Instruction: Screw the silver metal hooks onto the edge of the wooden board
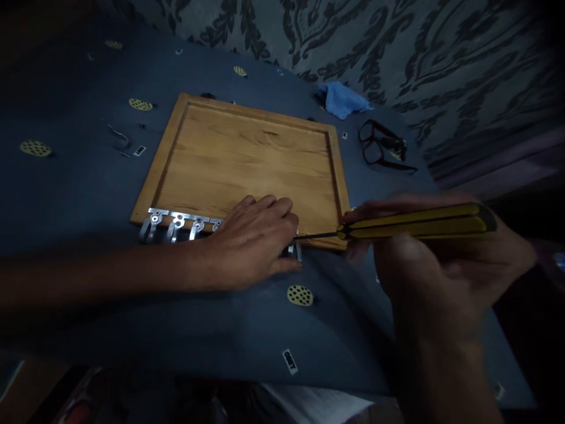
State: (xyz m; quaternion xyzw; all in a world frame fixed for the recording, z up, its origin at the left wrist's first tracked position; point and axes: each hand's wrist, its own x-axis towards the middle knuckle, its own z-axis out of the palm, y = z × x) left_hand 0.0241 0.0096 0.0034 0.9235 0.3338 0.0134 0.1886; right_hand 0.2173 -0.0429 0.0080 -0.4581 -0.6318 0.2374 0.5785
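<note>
A wooden board [247,159] lies on a dark blue cloth. Along its near edge runs a metal hook rail [179,224] with several hooks hanging over the side. My left hand [253,241] rests on the right part of that rail, fingers curled down over it. My right hand [436,259] grips a yellow-handled screwdriver [419,222], held nearly level. Its thin dark shaft points left and its tip reaches the rail just under my left fingertips.
Red-framed glasses [379,147] and a blue rag [342,99] lie beyond the board at the right. A bent wire [117,134] sits left of the board. The cloth [79,188] has yellow dotted patches. Patterned wallpaper [397,47] rises behind.
</note>
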